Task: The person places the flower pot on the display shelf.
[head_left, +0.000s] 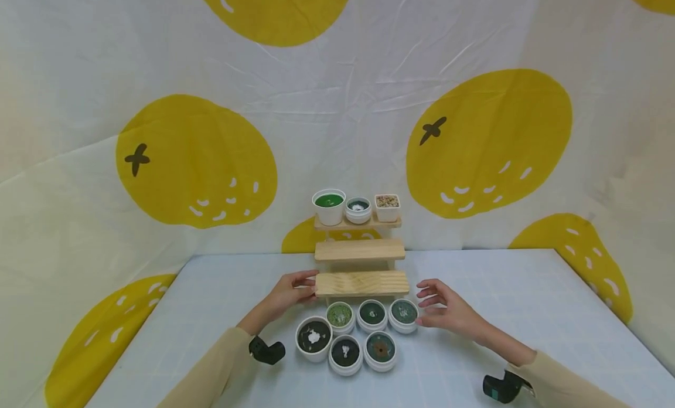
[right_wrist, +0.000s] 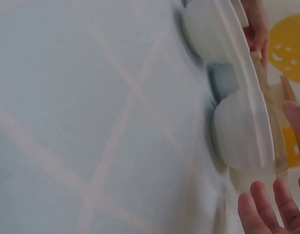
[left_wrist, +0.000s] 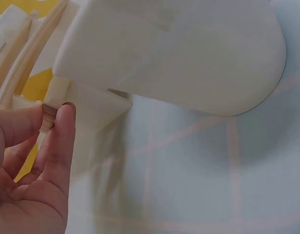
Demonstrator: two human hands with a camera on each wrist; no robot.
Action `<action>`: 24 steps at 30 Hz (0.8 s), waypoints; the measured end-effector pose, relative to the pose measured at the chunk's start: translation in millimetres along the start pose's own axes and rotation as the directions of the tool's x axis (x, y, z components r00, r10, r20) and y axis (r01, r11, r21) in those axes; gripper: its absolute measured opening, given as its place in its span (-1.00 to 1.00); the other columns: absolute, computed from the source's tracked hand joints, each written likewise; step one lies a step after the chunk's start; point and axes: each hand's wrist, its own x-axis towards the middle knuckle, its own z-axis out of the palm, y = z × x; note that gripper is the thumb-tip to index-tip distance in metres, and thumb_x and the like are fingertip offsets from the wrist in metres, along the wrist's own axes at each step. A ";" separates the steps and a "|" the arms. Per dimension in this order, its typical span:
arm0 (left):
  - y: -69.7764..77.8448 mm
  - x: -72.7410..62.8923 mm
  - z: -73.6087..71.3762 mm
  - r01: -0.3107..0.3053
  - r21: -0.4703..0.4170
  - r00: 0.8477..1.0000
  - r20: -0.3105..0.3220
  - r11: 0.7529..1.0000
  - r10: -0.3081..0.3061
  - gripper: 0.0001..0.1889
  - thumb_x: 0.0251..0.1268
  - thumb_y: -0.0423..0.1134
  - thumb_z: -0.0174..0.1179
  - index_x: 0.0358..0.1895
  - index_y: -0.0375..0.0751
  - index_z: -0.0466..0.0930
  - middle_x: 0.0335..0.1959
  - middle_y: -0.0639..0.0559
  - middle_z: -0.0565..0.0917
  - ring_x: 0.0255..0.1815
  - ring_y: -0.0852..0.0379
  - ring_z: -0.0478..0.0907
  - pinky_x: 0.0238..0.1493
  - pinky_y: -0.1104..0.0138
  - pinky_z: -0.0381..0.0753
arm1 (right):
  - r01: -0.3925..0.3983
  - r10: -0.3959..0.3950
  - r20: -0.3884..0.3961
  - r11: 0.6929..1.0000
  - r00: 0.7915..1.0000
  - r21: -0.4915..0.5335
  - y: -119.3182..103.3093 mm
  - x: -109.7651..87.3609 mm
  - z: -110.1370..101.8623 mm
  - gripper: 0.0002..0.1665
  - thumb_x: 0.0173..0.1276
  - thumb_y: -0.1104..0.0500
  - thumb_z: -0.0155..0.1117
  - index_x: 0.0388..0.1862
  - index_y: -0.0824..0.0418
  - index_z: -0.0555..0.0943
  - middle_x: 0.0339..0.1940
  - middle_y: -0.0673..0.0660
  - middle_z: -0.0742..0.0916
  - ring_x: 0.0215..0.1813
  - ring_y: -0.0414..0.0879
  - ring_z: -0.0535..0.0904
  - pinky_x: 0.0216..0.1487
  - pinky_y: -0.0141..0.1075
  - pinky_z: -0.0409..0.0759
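Observation:
A three-tier wooden stand (head_left: 361, 284) stands at the back of the table. My left hand (head_left: 289, 292) is at the left end of its lowest tier; in the left wrist view, thumb and fingers pinch the end of the wooden board (left_wrist: 50, 111). My right hand (head_left: 448, 310) hovers just off the stand's right end, fingers loosely bent and apart, holding nothing. Its thumb is close to a white pot with grey-green filling (head_left: 404, 315); whether they touch I cannot tell. In the right wrist view, white pots (right_wrist: 242, 129) stand beside the right fingers (right_wrist: 259, 200).
On the top tier are a white cup with green filling (head_left: 329, 201), a small round pot (head_left: 358, 210) and a square pot of brown bits (head_left: 387, 208). Several round pots, including a larger dark-filled one (head_left: 314, 339), cluster before the stand. A fruit-patterned cloth (head_left: 337, 132) hangs behind.

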 end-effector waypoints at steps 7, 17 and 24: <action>-3.8 1.5 1.5 0.004 -0.028 1.000 0.004 1.000 -0.004 -0.49 0.30 -0.46 0.13 0.33 -0.44 0.33 0.01 -0.31 0.56 -0.26 0.21 0.63 -0.09 0.31 0.74 | -0.011 0.011 0.004 1.000 1.000 0.024 6.6 -0.7 8.1 -0.17 0.07 0.20 0.52 0.24 0.35 0.29 0.10 0.34 0.52 0.07 0.08 0.55 0.07 -0.25 0.69; -4.9 -0.6 4.1 0.000 -0.033 1.000 -0.022 0.999 -0.001 -0.50 0.30 -0.43 0.14 0.31 -0.45 0.34 -0.03 -0.29 0.59 -0.27 0.20 0.64 -0.12 0.30 0.75 | -0.072 0.072 -0.002 0.996 0.997 0.045 4.7 -1.5 18.5 -0.19 0.03 0.21 0.53 0.21 0.36 0.32 0.08 0.32 0.55 0.04 0.01 0.56 -0.04 -0.34 0.71; -4.1 1.1 5.5 0.006 -0.030 0.997 -0.071 1.000 -0.008 -0.51 0.30 -0.38 0.17 0.28 -0.45 0.38 -0.02 -0.30 0.63 -0.24 0.18 0.65 -0.08 0.25 0.74 | -0.097 0.097 0.004 0.994 0.995 0.040 6.8 2.3 22.2 -0.16 -0.01 0.19 0.56 0.20 0.36 0.33 0.06 0.28 0.55 0.02 -0.03 0.56 -0.04 -0.36 0.69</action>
